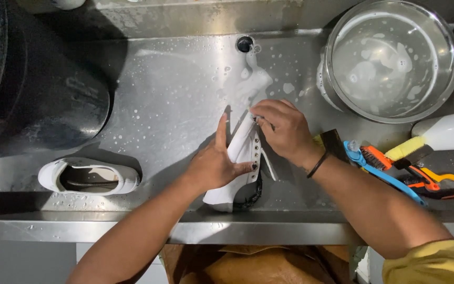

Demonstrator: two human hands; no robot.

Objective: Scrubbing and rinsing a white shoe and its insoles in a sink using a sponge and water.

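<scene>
White shoe sits mid-sink, just below centre, lying on its side, toe toward 12, heel toward 6. Left hand comes in from 7 o'clock, palm flat on the shoe's side, fingers spread wide, index pointing to 12, thumb across the eyelet row. Right hand comes in from 4 o'clock, fingers curled narrow and pinched at the shoe's top edge near the eyelets; what's between the fingertips I can't tell. Black band on the right wrist.

Second white shoe at 9 o'clock, well apart, opening up, on the sink floor.

No readable packages or signs. White bottle at 3 o'clock, lying on its side. Beside it a pile of brushes: blue handle, orange handles, a yellow piece.

Steel bowl at 1–2 o'clock, soapy water inside. Large black tub at 10 o'clock.

Surface: stainless steel sink, wet, suds streak running from the drain hole at 12 down to the shoe. Steel front rim at 6. Room beyond not visible.
</scene>
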